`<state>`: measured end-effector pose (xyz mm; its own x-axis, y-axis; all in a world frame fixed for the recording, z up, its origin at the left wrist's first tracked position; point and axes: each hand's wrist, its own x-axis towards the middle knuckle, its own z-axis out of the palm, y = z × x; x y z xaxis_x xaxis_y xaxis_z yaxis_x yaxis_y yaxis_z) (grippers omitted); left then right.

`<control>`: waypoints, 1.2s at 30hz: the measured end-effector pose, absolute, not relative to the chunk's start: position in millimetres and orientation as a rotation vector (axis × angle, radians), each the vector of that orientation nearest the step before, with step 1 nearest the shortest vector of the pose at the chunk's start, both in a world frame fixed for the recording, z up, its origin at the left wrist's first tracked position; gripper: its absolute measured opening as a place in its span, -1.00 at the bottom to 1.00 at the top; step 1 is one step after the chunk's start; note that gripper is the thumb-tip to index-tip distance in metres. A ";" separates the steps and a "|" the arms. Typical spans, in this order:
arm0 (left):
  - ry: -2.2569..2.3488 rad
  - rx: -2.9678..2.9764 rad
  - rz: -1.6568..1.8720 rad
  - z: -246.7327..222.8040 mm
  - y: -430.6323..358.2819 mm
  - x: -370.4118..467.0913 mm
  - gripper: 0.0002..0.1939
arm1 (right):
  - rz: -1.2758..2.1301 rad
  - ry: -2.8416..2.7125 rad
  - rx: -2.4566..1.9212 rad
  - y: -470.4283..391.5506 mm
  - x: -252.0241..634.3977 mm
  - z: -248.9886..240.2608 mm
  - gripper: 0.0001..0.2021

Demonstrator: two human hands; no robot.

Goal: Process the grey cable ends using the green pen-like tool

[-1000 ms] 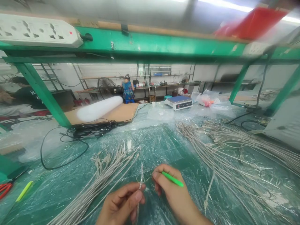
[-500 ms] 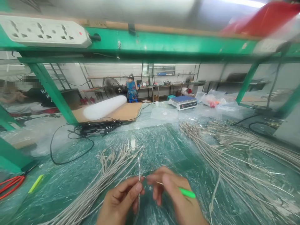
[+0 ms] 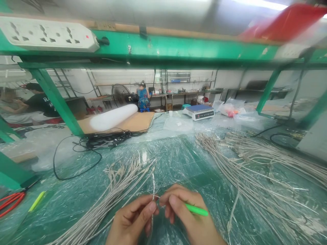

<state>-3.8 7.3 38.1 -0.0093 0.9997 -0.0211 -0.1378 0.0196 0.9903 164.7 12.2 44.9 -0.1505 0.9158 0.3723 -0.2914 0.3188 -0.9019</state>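
My left hand point(image 3: 136, 217) is closed, pinching a thin cable point(image 3: 153, 182) between thumb and fingertips. The cable's silvery end, which looks like braided shielding, points up above the fingers. My right hand point(image 3: 190, 211) grips a slim pick with a bright green handle point(image 3: 196, 209). Its thin tip meets or nearly meets the cable just above my left thumb; actual contact cannot be made out. To the left of my hands lies a bundle of grey cables point(image 3: 102, 200), with their ends pointing away from me.
More grey cables point(image 3: 230, 166) lie on the right over the plastic-covered green table point(image 3: 176, 149). Behind them stand a scale point(image 3: 199, 112) and plastic bags point(image 3: 232, 108). Black cables point(image 3: 109, 137), red-handled pliers point(image 3: 11, 203) and a yellow-green stick point(image 3: 37, 201) are left. People sit farther back.
My right hand has moved slightly left, bringing the pick's tip closer to the cable. The green handle has shifted left with it. My left hand keeps its pinch on the cable.
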 end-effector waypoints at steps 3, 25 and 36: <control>1.136 1.104 1.257 35.8 7.5 -5.4 -0.77 | 1.178 -1.318 -0.667 12.0 165.0 45.3 -0.74; 1.186 1.171 1.201 33.5 9.1 -2.7 -0.77 | 1.409 -1.426 -0.515 11.9 170.5 48.1 -0.71; 1.159 1.173 1.131 39.8 7.2 -1.8 -0.71 | 1.525 -1.322 -0.352 21.3 167.5 35.9 -0.73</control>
